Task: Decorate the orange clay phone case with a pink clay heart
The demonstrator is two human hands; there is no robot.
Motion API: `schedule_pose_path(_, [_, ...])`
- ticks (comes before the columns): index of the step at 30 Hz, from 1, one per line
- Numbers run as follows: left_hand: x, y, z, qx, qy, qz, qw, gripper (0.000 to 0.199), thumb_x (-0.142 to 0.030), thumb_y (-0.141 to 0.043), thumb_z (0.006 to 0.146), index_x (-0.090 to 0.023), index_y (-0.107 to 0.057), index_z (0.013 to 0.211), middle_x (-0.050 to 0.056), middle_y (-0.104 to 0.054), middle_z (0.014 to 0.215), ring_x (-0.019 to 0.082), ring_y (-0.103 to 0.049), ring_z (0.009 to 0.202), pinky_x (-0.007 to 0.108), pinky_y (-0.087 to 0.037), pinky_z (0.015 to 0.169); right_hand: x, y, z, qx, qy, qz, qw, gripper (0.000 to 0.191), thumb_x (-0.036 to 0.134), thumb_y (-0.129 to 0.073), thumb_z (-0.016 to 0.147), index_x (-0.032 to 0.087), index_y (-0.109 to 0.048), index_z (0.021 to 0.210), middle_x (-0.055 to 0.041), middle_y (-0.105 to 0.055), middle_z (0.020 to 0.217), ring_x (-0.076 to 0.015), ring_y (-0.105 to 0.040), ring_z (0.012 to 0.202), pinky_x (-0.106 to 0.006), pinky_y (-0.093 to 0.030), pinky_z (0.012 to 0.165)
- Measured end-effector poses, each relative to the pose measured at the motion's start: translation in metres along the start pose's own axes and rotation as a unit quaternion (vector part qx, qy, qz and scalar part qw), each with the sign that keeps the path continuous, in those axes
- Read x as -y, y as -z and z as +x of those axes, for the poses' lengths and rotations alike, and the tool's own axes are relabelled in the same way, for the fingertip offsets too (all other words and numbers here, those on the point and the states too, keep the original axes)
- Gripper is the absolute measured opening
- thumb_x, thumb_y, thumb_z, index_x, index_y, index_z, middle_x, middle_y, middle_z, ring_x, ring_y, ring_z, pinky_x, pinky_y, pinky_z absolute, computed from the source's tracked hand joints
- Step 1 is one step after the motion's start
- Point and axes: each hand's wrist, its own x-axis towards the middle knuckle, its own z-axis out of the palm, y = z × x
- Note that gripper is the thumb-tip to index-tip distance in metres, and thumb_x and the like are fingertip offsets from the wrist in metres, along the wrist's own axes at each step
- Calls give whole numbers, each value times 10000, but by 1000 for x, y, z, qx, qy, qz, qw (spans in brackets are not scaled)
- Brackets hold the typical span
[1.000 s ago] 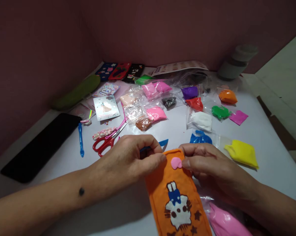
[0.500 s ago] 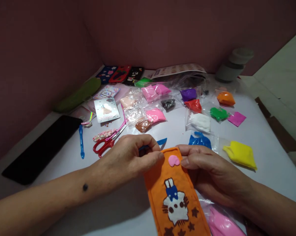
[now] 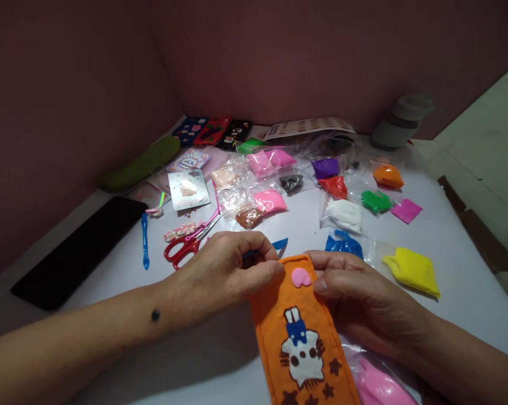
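Both hands hold an orange clay-covered case [image 3: 270,332] over the front of the table. A pink heart [image 3: 301,277] sits near its far end, and an upside-down white cat figure [image 3: 306,360] in blue lies below, with brown stars around it. My left hand [image 3: 241,264] is closed, thumb and fingers at the far left corner. A blue plastic blade [image 3: 281,243] pokes out from behind those fingers; its handle is mostly hidden by them. On the far right edge, my right hand [image 3: 359,298] is closed, thumb on top beside the heart and fingers partly underneath.
Bags of coloured clay lie across the table, including blue [image 3: 344,244], yellow [image 3: 414,270] and pink [image 3: 382,385]. Red-handled scissors [image 3: 180,250], a blue tool [image 3: 145,242] and a black slab [image 3: 80,253] are at left. A jar [image 3: 401,124] stands at the back right.
The view has shifted slightly, so the table items appear a little farther right and mostly lower. Both hands keep the same grip on the orange case.
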Motion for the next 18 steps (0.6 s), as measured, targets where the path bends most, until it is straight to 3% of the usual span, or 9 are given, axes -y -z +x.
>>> schedule_pose_path(12, [-3, 0, -3, 3, -8, 16, 1000, 167, -301, -565, 811, -160, -633, 753, -41, -536, 627, 85, -458, 574, 173, -341, 498, -3, -1, -1, -10, 15, -26, 1000, 300, 99, -634, 702, 137, -686, 995, -47, -694, 760, -152, -656, 673, -270, -485, 668])
schedule_pose_path(18, [1, 1, -2, -8, -50, 39, 998, 255, -368, -508, 885, -174, -655, 807, -11, -628, 720, 117, -547, 653, 195, -401, 553, -2, -2, -1, 4, 17, 13, 1000, 210, 99, -668, 662, 137, -681, 868, -50, -694, 796, -143, -646, 693, -267, -491, 694])
